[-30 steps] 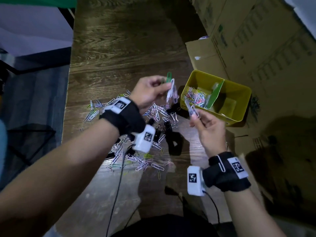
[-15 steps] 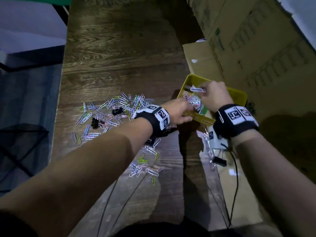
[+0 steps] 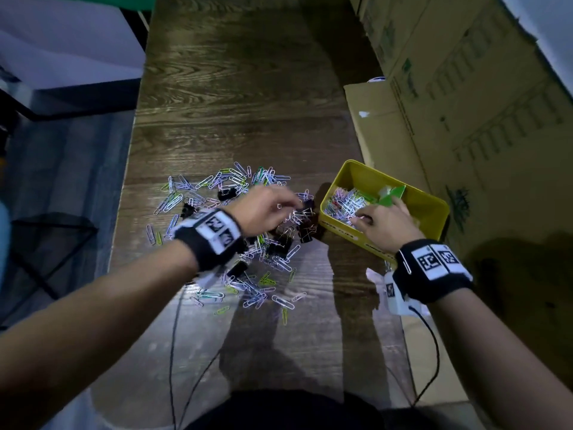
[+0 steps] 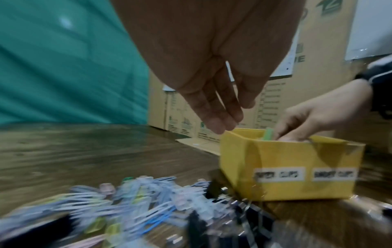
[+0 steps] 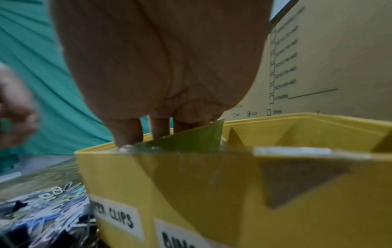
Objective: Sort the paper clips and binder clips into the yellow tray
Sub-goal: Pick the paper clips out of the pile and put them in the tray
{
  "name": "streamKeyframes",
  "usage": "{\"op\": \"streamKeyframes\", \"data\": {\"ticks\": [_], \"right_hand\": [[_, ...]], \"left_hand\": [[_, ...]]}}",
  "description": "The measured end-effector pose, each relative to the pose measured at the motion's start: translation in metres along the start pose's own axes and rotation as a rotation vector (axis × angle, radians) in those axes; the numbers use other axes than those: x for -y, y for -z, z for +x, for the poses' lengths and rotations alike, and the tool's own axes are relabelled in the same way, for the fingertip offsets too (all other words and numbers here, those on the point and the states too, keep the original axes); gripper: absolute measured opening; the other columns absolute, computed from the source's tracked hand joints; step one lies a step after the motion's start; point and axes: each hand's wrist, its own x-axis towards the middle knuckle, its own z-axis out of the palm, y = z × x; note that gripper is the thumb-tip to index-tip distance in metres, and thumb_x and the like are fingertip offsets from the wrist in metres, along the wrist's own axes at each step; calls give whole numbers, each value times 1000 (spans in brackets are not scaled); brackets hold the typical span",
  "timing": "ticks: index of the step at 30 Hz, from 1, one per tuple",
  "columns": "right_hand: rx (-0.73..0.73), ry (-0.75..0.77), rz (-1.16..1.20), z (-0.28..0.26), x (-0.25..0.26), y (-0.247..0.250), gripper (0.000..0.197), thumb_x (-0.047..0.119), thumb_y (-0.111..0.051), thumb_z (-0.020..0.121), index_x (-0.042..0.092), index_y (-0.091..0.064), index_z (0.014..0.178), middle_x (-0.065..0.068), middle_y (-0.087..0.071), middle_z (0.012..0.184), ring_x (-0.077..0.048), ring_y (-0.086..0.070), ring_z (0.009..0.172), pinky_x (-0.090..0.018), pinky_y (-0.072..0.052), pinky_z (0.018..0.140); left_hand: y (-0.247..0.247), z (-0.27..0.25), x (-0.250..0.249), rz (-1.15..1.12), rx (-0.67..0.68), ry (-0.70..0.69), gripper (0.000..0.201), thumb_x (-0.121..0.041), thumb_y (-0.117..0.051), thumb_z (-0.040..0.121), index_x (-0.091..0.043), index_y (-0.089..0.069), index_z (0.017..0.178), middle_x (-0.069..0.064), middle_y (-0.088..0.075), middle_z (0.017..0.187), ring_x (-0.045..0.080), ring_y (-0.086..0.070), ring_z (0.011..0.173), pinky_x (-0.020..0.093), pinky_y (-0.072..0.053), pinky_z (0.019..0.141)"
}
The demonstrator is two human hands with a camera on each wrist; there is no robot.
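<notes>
Both hands crowd tray's (image 3: 341, 235) near edge.

Cardboard boxes (image 3: 465, 97) crowd yellow tray (image 3: 432, 212); left open.

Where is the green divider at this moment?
In the head view the green divider stands inside the yellow tray, right of the paper clips there, beside the right hand.

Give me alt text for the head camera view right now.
The right hand reaches into the paper-clip side of the yellow tray, beside its green divider. The left hand hovers over paper clips and black binder clips scattered on the wooden table.
</notes>
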Motion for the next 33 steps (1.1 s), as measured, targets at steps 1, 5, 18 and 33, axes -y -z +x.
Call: {"op": "streamKeyframes", "data": {"ticks": [1,5,18,33], "right_hand": [[-18,-4,11,-3,0,-2,36,43,-42,97,23,-59,122,-3,-71,102,-19,-53,119,-40,1,117],[-307,28,151,-6,20,-12,26,27,-55,92,18,-64,115,-8,-68,109,-27,-56,110,-42,-21,113],[347,457,119,-44,133,-102,29,23,-51,94,24,-55,123,-2,-68,107,-17,-64,88,-31,-51,80],[368,213,87,-54,100,-108,23,35,-69,82,13,-71,79,-6,-70,83,-20,-64,75,-25,-50,71]], "left_hand": [[5,-18,9,73,28,67,18,-13,-57,88,-13,-68,103,2,-68,100,10,-59,83,29,-51,82],[-13,-83,38,277,275,374,30,-37,-63,84,-21,-61,109,0,-66,104,13,-61,84,29,-52,75],[-58,-112,59,-70,168,641,27,-14,-73,75,-25,-56,92,-3,-60,89,16,-58,79,28,-50,68],[-61,-194,44,187,46,702,21,-17,-53,78,-22,-62,96,2,-64,93,27,-63,83,34,-53,68]]}}
